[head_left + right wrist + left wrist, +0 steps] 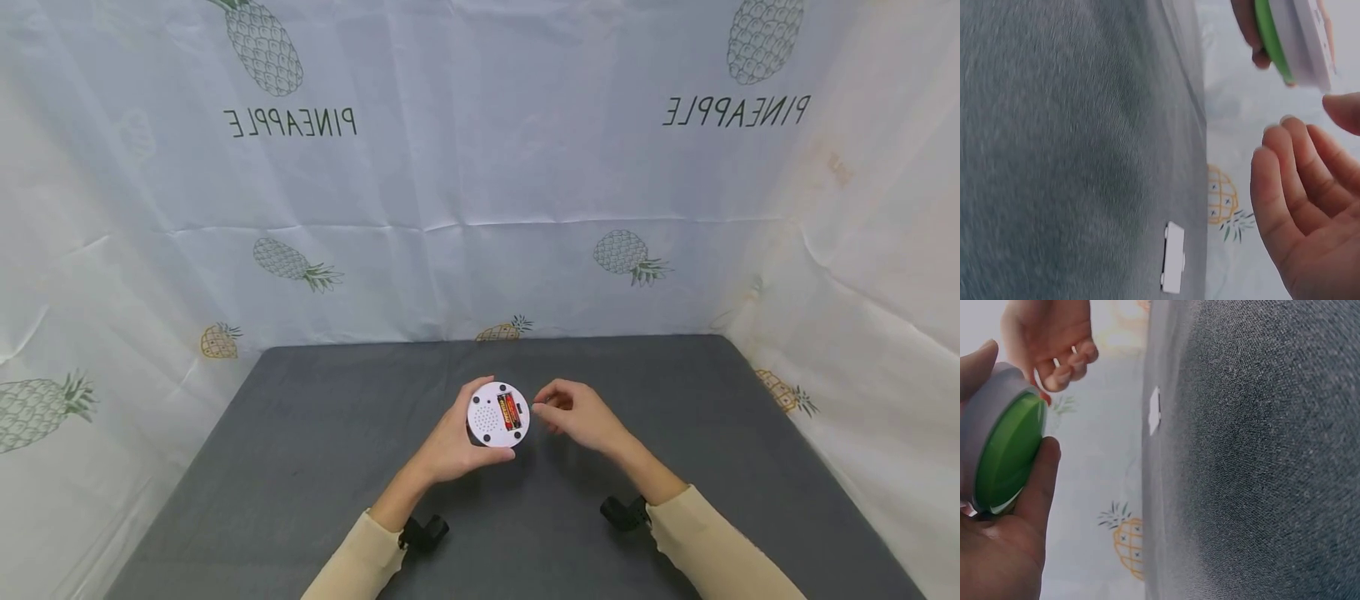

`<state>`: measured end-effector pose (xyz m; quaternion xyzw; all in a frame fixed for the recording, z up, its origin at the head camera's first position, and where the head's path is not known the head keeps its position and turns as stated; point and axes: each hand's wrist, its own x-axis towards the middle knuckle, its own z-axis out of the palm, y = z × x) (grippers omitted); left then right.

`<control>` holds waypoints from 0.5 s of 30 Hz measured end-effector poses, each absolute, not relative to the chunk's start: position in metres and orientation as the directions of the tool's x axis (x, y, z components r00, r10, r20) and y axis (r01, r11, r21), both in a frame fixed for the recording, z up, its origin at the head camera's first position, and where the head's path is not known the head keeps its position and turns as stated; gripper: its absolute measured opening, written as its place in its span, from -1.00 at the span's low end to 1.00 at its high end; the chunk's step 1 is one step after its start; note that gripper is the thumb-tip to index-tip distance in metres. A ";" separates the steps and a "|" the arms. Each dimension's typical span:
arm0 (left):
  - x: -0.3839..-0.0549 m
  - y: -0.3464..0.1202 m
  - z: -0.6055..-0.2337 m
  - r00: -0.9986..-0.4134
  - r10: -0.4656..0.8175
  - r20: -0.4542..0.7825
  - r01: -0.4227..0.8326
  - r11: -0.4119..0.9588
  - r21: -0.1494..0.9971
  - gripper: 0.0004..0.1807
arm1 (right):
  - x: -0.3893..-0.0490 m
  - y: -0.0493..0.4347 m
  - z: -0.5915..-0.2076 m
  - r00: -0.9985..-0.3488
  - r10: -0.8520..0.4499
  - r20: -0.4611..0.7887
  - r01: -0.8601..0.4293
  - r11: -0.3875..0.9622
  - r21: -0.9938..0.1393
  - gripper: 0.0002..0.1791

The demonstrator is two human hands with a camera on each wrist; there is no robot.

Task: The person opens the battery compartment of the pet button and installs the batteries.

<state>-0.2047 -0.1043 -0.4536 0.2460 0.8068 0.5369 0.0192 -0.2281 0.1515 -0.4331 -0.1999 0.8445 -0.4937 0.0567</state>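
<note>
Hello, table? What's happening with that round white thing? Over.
Left hand gripping round white device, batteries exposed. Right hand close by, apparently empty. No obstruction visible between them.

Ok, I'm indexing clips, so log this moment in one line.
left hand: holds round device; right hand: near device; batteries: exposed; white piece: on table
</note>
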 end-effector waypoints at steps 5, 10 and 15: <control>-0.204 -0.104 -0.453 -0.881 0.413 0.230 0.375 0.314 0.872 0.16 | -0.238 0.157 -0.438 -0.942 -0.310 0.129 -0.284 0.530 -0.799 -0.80; -0.205 -0.105 -0.454 -0.883 0.407 0.235 0.376 0.312 0.872 0.15 | -0.250 0.162 -0.444 -0.966 -0.216 0.141 -0.246 0.606 -0.756 -0.76; -0.206 -0.104 -0.455 -0.884 0.407 0.230 0.373 0.317 0.872 0.15 | -0.258 0.167 -0.451 -0.979 -0.160 0.126 -0.200 0.644 -0.738 -0.75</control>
